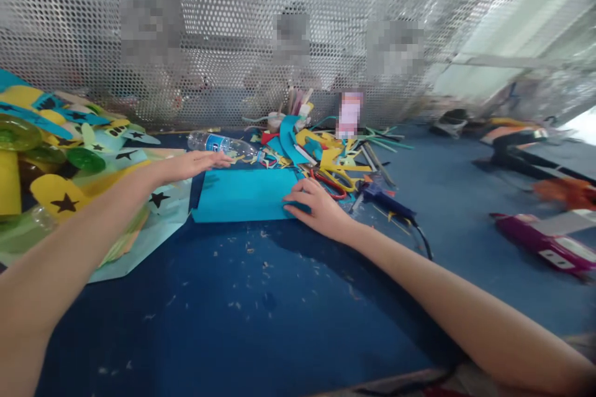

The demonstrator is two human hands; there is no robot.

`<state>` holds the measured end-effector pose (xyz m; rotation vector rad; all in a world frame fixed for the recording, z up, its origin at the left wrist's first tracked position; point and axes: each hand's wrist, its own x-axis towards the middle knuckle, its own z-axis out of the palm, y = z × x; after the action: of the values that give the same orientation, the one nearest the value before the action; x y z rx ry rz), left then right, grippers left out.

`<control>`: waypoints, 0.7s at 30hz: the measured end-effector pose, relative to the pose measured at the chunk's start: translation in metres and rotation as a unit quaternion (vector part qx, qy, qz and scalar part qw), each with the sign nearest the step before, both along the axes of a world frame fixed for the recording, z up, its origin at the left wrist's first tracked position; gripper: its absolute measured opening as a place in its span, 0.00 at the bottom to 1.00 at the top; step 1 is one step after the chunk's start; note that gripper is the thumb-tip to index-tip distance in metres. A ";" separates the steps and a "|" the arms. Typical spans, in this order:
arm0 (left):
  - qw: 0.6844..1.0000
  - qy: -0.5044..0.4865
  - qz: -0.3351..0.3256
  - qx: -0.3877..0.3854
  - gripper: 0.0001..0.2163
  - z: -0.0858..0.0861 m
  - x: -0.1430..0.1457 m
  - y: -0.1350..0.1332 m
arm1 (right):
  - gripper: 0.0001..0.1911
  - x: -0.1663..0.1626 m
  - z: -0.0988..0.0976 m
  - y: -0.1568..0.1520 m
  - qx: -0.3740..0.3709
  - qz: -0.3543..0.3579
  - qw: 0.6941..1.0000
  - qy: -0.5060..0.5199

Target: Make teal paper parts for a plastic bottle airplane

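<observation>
A folded sheet of bright blue paper [246, 195] lies on the dark blue table, with a narrow flap along its near edge. My left hand [200, 163] is stretched out flat above its far left corner, close to a clear plastic bottle [228, 146] lying on its side. At the right end of the sheet, my right hand [321, 206] rests with slightly bent fingers apart, touching the paper. Scissors [344, 183] with red and yellow handles lie just beyond that hand. To their right is a dark blue glue gun [386, 198] with a cord.
Coloured paper scraps [321, 142] pile up at the back. Paper-and-bottle crafts with black stars [65, 198] crowd the left side. Small white bits litter the near table [223, 322]. A purple object [544, 242] lies at right. Perforated metal sheeting [233, 31] closes off the back.
</observation>
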<state>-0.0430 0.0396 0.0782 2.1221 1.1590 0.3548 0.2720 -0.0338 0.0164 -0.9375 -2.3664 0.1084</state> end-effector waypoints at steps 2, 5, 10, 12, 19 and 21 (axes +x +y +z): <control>0.998 -0.062 0.007 -0.001 0.35 -0.004 -0.004 0.003 | 0.09 0.001 0.008 -0.003 0.012 -0.009 0.997 0.075; 0.982 -0.184 0.006 -0.031 0.42 -0.005 -0.010 0.002 | 0.08 0.005 0.013 -0.001 -0.004 -0.095 0.969 0.228; 0.963 -0.227 -0.085 -0.115 0.48 -0.002 -0.001 -0.013 | 0.15 0.011 0.006 0.013 -0.137 -0.176 0.893 0.392; 0.967 -0.198 -0.116 -0.113 0.46 -0.003 0.009 -0.020 | 0.18 0.011 0.003 0.015 -0.191 -0.183 0.874 0.409; 0.966 -0.189 -0.144 -0.103 0.35 -0.010 0.039 -0.036 | 0.15 0.005 0.003 0.009 -0.198 -0.231 0.884 0.354; 0.966 -0.204 -0.120 -0.106 0.35 -0.013 0.044 -0.038 | 0.14 0.005 0.003 0.009 -0.198 -0.227 0.887 0.350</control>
<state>0.0012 0.0020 0.0651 1.8612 0.6637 0.5033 0.2769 -0.0253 0.0197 -1.3430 -1.4374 0.6481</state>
